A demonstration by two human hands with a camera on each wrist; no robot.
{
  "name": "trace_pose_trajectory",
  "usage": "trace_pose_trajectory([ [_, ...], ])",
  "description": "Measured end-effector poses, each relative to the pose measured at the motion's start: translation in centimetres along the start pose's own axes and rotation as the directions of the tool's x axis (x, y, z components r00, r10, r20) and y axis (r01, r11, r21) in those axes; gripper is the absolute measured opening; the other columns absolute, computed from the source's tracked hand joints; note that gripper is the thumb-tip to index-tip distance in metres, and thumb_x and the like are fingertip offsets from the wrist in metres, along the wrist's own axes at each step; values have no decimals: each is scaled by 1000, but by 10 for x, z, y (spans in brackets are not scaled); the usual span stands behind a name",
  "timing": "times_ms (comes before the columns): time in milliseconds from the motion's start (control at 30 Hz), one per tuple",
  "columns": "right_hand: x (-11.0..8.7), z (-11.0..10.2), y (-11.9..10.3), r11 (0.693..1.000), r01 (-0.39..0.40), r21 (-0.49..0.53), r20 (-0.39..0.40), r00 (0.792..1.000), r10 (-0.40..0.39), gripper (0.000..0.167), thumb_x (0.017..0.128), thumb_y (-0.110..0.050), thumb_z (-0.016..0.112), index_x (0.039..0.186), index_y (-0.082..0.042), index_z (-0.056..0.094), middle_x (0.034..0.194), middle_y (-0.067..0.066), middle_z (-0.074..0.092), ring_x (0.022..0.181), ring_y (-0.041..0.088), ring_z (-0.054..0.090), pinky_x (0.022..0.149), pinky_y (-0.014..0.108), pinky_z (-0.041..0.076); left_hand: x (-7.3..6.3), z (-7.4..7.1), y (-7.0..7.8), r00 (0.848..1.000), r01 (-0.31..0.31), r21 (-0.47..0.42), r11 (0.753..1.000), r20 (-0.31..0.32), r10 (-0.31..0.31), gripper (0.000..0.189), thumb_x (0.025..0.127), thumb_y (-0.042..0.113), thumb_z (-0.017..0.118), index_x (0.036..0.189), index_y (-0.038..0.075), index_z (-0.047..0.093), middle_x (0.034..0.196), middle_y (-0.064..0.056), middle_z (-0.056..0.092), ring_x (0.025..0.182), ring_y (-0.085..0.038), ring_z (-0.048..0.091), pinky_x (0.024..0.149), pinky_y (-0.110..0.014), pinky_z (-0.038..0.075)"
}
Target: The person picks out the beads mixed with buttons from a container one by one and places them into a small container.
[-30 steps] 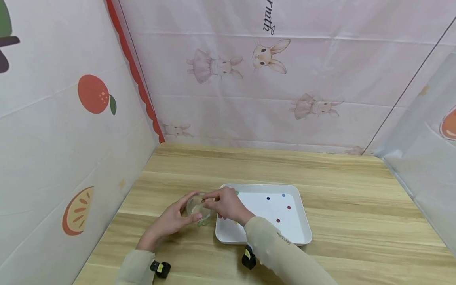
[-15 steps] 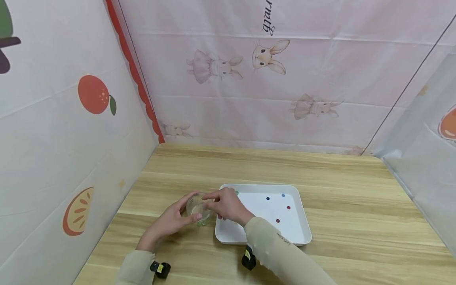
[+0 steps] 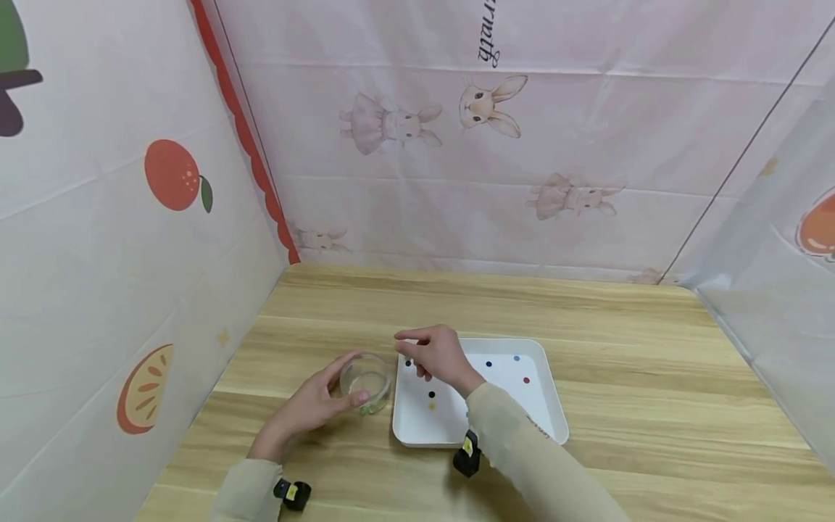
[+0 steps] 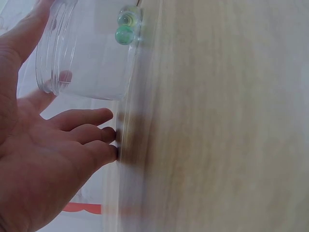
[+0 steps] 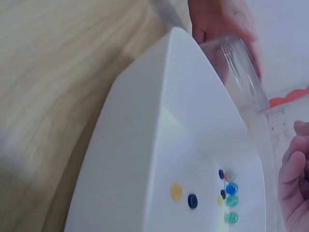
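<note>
My left hand (image 3: 313, 399) grips a clear glass jar (image 3: 365, 377) near its rim, thumb on the near side. The jar stands on the table; glass marbles (image 4: 126, 24) with green tints lie at its bottom. Over the far left corner of a white tray (image 3: 417, 428) hovers my right hand (image 3: 438, 355), thumb and index finger stretched out and nothing visible between them. Dark, yellow, red and blue buttons (image 3: 489, 364) are scattered in the tray. Along one tray wall, the right wrist view shows several green and blue marbles (image 5: 231, 200) beside small buttons.
The tray sits just right of the jar on a wooden table (image 3: 639, 362). Printed cloth walls (image 3: 457, 217) enclose the table at the back and both sides. A black wrist camera (image 3: 467, 455) hangs under the right sleeve.
My right hand has left the jar's mouth and moved right and away from me, over the tray's corner. A small reddish thing seen earlier at its fingertips no longer shows. My left hand stays put.
</note>
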State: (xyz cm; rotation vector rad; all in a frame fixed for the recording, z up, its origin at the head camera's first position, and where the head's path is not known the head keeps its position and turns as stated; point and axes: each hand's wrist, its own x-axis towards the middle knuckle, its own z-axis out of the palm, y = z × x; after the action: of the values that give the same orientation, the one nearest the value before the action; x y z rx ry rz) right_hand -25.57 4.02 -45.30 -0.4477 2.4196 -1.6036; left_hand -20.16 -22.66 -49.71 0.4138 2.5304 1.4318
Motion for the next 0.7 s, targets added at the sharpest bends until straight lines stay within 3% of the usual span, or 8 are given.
trace_pose_trajectory([
  [233, 0, -10, 11, 999, -38, -3, -20, 999, 38, 32, 102, -25, 72, 130, -10, 76, 54, 1, 57, 43, 12, 50, 51, 42, 57, 0, 1, -1, 1000, 15, -11, 1000, -2, -15, 82, 97, 37, 78, 165, 20, 36, 169, -19, 36, 156, -46, 34, 126, -66, 28],
  [467, 1, -17, 25, 994, -111, 10, -63, 992, 111, 28, 101, -24, 73, 127, -15, 78, 56, 0, 57, 44, 13, 51, 48, 25, 50, 1, 1, -2, 1000, 10, 1, 1000, -4, -10, 83, 96, 39, 78, 165, 20, 36, 169, -21, 36, 155, -48, 35, 125, -66, 29],
  [700, 2, -21, 35, 988, -157, 2, -88, 984, 157, 27, 101, -23, 73, 126, -16, 79, 55, -1, 56, 44, 12, 50, 47, 23, 49, 0, 1, -2, 1000, -7, 4, 1000, -4, 7, 81, 97, 39, 78, 164, 19, 37, 168, -22, 37, 154, -49, 37, 124, -66, 31],
])
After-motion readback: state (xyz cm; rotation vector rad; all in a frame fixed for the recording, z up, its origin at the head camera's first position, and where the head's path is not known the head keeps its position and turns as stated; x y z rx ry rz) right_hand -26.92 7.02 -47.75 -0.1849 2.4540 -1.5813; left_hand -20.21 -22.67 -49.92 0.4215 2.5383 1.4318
